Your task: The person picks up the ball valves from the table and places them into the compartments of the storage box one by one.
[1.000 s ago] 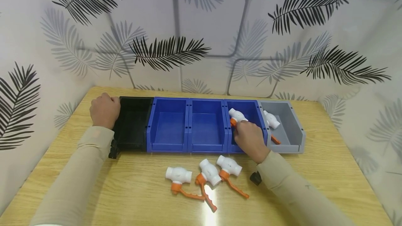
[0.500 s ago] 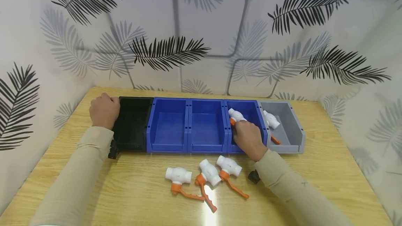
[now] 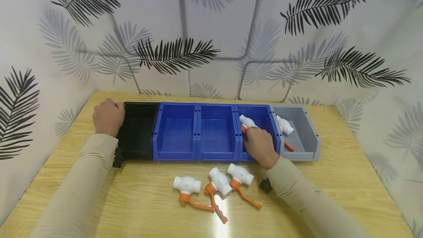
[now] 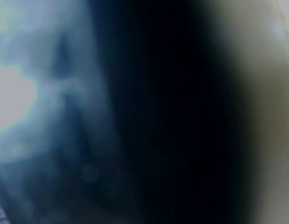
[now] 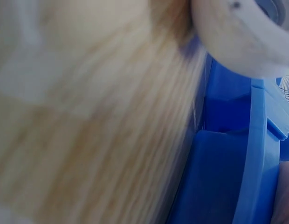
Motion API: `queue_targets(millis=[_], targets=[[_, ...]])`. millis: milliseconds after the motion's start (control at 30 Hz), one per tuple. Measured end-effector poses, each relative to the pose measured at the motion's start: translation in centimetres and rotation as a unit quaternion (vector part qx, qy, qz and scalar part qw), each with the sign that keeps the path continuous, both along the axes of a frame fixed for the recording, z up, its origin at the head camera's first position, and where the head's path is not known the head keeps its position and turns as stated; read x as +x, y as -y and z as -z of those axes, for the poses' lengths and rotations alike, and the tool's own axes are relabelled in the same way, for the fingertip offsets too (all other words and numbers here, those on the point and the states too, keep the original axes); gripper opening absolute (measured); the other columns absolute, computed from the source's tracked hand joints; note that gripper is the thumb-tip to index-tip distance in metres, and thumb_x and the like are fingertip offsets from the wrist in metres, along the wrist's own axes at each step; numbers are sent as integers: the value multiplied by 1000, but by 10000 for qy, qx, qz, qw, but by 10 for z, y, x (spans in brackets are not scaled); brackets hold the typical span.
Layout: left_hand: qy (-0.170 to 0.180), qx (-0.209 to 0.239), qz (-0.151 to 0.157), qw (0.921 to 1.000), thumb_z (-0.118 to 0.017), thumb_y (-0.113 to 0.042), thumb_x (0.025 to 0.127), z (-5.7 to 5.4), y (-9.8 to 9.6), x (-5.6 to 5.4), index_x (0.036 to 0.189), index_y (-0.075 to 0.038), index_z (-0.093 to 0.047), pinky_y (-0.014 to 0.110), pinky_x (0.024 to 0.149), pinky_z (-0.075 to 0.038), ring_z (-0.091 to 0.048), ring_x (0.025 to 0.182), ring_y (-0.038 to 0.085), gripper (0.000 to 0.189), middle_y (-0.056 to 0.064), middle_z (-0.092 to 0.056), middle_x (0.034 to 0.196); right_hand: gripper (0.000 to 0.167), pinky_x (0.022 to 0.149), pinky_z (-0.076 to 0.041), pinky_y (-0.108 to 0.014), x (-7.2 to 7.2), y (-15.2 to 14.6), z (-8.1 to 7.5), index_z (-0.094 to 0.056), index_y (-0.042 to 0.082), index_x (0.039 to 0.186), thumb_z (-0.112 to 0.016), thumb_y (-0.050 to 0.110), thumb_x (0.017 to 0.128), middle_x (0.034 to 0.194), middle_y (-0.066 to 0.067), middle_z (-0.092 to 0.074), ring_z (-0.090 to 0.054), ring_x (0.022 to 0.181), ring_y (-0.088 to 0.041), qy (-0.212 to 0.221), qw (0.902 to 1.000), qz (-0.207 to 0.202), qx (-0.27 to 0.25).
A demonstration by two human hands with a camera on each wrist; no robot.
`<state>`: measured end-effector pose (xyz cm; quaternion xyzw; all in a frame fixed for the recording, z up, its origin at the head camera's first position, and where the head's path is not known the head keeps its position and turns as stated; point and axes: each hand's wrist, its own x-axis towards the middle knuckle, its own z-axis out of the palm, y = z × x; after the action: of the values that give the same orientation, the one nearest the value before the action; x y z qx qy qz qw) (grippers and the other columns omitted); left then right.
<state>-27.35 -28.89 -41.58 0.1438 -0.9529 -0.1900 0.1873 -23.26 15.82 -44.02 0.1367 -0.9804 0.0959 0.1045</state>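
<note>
My right hand [image 3: 261, 144] reaches into the rightmost blue bin [image 3: 242, 155] and grips a white ball valve [image 3: 247, 121] near its orange handle; the fingertips and most of the handle are hidden. A strip of that hand [image 5: 285, 198] appears at the right wrist view's edge. At the far left, my left hand [image 3: 108, 117] rests against the side of a black bin [image 3: 138, 131], its fingers out of sight underneath. The left wrist view is dark and blurred. Three ball valves, a left one [image 3: 187, 184], a middle one [image 3: 220, 181] and a right one [image 3: 240, 174], lie on the table.
A left blue bin [image 3: 176, 135] and a middle blue bin [image 3: 216, 137] stand between the black bin and my right hand. The grey bin [image 3: 299, 135] at the row's right end holds another ball valve [image 3: 284, 125]. A patterned wall [image 3: 211, 21] rises behind the wooden table [image 3: 138, 201].
Both hands keep their places at the bins. The whole head view has shifted very slightly left, and the right wrist has barely turned. The valves lie as before.
</note>
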Motion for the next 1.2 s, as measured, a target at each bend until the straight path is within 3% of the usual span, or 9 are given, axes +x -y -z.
queue_targets(millis=[500, 1200], targets=[[-39, -83, -8, 10000, -30, -21, 93, -2, -1, 1, 69, 5, -47, 55, 56, -40, -49, 66, 48, 39, 27, -48, 68, 22, 40, -40, -42, -2, 1, 1, -53, 6, 60, -60, 10, 81, 62, -10, -55, -54, 50, -27, 129, 9998, 148, 44], [18, -32, -35, 10000, -29, -21, 93, 1, 0, 1, 71, 6, -47, 56, 57, -39, -49, 68, 49, 39, 28, -49, 70, 26, 39, -37, -40, -2, -1, 2, -52, 9, 61, -60, 16, 85, 61, -8, -53, -49, 46, -24, 270, 9992, 261, -137]])
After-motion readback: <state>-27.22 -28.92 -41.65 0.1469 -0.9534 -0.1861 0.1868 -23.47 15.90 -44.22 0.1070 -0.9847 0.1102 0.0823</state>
